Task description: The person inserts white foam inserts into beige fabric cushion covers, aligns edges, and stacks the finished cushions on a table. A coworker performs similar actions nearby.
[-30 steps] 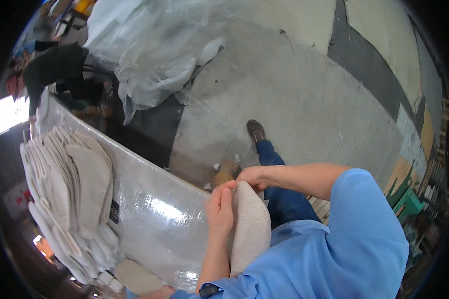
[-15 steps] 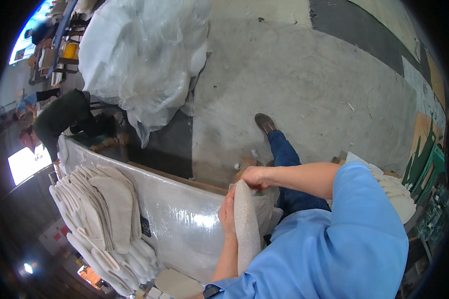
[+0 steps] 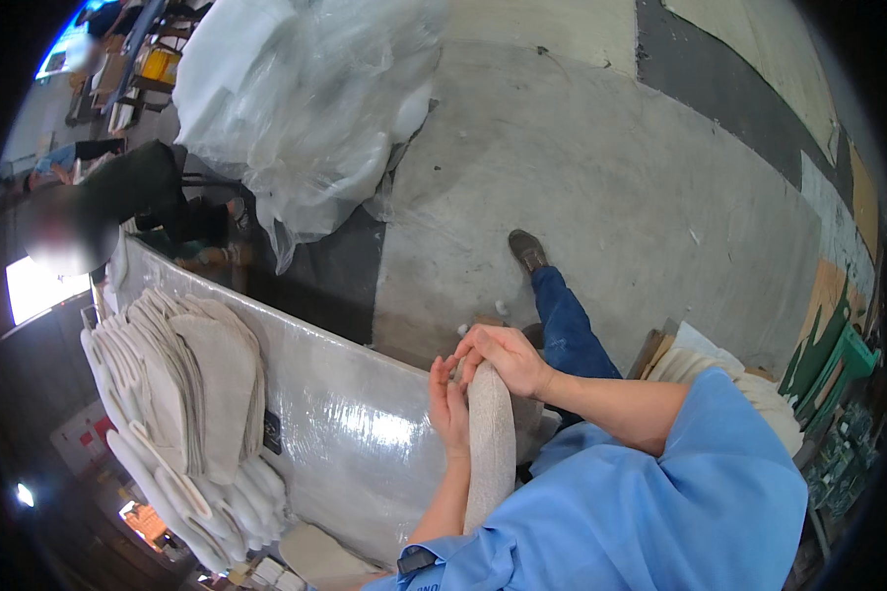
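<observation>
Your right hand [image 3: 508,360] clamps the top of the beige felt insole stack [image 3: 490,443]; your left hand [image 3: 450,406] presses flat beside it. It looks light and floppy, so grip mid-stack.

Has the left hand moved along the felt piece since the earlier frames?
No. The left hand is flat against the felt piece's left side near its top, as before, right hand over the tip; only the camera swung.
</observation>
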`<action>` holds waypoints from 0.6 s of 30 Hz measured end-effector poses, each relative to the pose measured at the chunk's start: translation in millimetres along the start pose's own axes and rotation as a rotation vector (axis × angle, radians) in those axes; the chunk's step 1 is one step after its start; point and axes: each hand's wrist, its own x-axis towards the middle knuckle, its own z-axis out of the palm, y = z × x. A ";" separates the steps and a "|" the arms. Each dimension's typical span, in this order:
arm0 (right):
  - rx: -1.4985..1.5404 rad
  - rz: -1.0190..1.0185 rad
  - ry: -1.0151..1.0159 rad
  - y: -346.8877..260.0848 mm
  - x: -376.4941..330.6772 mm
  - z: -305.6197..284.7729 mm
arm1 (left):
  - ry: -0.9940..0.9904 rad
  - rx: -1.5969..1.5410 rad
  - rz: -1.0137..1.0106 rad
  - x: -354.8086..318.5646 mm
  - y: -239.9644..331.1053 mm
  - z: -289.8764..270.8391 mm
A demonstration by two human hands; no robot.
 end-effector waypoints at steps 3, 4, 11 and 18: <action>0.025 0.083 -0.027 14.3 16.3 -0.9 | 0.001 -0.045 -0.007 4.2 -15.3 -5.6; 0.031 0.109 -0.033 12.3 19.3 -0.9 | 0.007 -0.050 0.004 4.7 -15.1 -6.2; 0.065 0.350 -0.124 26.4 41.3 -6.2 | 0.012 0.134 0.022 12.2 7.3 -7.7; -0.705 0.199 -0.426 -66.1 37.1 -10.1 | -0.238 0.204 -0.073 -77.5 76.8 -120.0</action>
